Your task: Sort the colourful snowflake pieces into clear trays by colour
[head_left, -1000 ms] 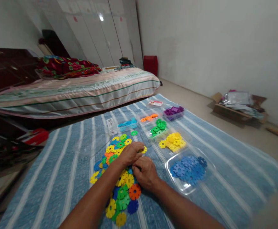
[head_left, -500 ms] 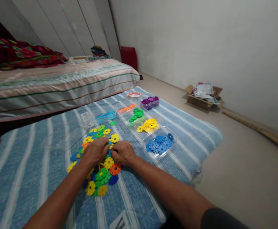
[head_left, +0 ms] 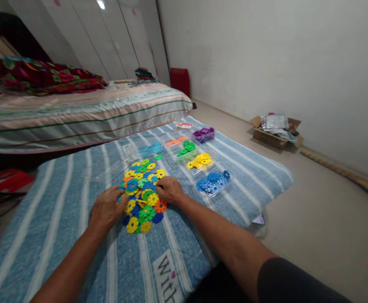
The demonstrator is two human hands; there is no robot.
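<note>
A loose pile of flower-shaped plastic discs (head_left: 147, 212), in yellow, green, blue and orange, lies on the striped blue cloth (head_left: 76, 176). My left hand (head_left: 106, 209) rests at the left edge of this pile, its thumb and fingers apart and touching the outer discs. At the pile's right edge is my right hand (head_left: 170, 190), with the fingers curled in; whatever they pinch, if anything, is hidden. Right of it stands a clear tray of blue discs (head_left: 213, 184). Behind come yellow discs (head_left: 200, 160), green discs (head_left: 186, 148), orange discs (head_left: 176, 141) and a tub of purple discs (head_left: 204, 134).
Light blue pieces (head_left: 151, 148) sit in a clear container behind the pile, with a single green disc (head_left: 158, 157) nearby. Beyond is a bed (head_left: 158, 101). An open cardboard box (head_left: 268, 136) and a long pole (head_left: 344, 174) lie on the floor at right.
My left hand has moved left from the pile's middle to its left edge, and its fingers have spread. The right hand stays at the right edge. The view has shifted slightly.
</note>
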